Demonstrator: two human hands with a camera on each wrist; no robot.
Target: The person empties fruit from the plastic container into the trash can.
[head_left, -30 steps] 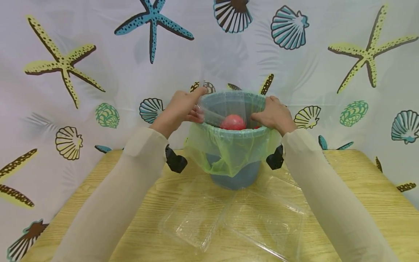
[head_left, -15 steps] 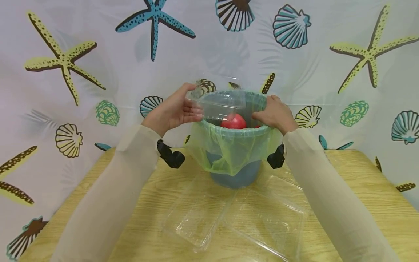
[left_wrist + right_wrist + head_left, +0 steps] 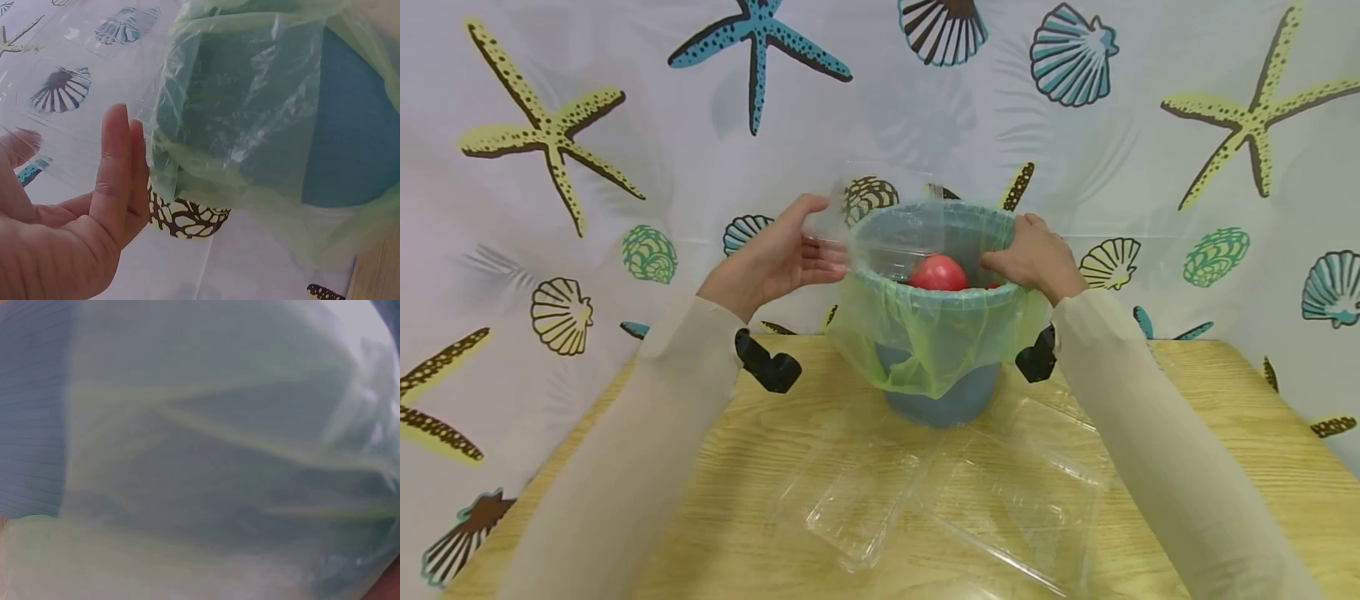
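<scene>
A blue bin [image 3: 942,408] lined with a pale green plastic bag [image 3: 936,342] stands upright near the table's back edge. Inside, close to the rim, sits a smooth red round thing [image 3: 938,273]; more red shows beside it. My left hand [image 3: 782,260] holds a clear plastic container [image 3: 898,229] by its left end, thumb above and fingers below. The container is tilted over the bin's left rim. In the left wrist view, the container [image 3: 65,134] passes between thumb and fingers. My right hand [image 3: 1036,260] grips the lined rim on the right, thumb inside.
Clear plastic containers [image 3: 850,508] lie on the wooden table [image 3: 745,467] in front of the bin, overlapping and hard to tell apart. A white curtain [image 3: 685,100] printed with starfish and shells hangs right behind the table.
My left hand has moved left and turned its palm more into view, drawing the clear container leftward and partly up out of the bin. The right hand stays on the rim.
</scene>
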